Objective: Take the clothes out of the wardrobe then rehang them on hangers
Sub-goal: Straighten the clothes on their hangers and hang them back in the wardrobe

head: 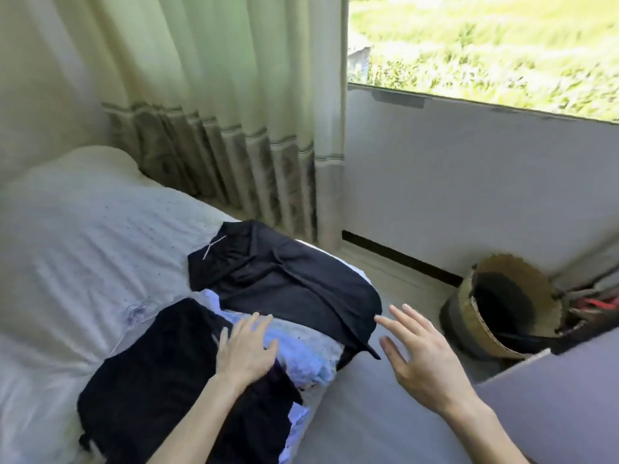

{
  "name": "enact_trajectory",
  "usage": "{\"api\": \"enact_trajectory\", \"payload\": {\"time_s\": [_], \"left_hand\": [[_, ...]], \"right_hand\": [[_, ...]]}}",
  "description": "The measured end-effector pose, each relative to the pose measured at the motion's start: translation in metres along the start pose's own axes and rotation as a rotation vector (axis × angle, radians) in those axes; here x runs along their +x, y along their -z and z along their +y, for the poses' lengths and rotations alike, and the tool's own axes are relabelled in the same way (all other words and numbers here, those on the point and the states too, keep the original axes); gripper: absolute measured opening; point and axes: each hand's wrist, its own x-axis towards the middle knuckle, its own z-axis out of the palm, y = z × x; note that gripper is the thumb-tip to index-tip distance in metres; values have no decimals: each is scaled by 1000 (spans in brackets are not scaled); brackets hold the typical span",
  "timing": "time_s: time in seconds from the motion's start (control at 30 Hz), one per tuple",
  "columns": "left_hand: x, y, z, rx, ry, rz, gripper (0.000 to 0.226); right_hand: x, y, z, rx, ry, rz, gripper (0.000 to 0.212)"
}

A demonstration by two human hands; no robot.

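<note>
Hands apart: left hand point(246, 346) flat on blue cloth point(303, 351), right hand point(423, 361) spread beside dark shirt point(291, 279). Lies long-ways toward curtain point(234, 145).

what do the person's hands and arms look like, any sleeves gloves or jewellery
The left hand and right hand are bare: no gloves, no rings, and no watch or bracelet at the wrists. The left forearm and right forearm are uncovered down to the frame edge, so no sleeve shows.

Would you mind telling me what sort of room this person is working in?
Most likely a bedroom: a bed with a white sheet holds a pile of clothes, and a long curtain hangs beside a window.
</note>
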Motion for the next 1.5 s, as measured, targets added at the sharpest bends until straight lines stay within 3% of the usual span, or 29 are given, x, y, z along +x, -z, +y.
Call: {"api": "enact_trajectory", "payload": {"time_s": [0.17,0.37,0.73,1.1,1.33,1.5], "left_hand": [[-37,3,-55,-97,221,45,60],[-62,-8,-69,-165,411,76,60],[-21,-25,-52,-212,510,53,59],[149,-29,-118,-233,484,-64,59],[297,-35,-201,-239,474,-191,59],[394,-50,-267,-365,575,-235,64]], "right_hand": [[40,-20,-32,-21,184,-81,41],[71,-31,-39,-52,349,-198,45],[148,-58,-21,-185,468,-362,48],[306,-160,-58,-323,442,-591,50],[406,-273,-71,-364,269,-796,53],[437,-347,-58,-393,131,-905,61]]}}
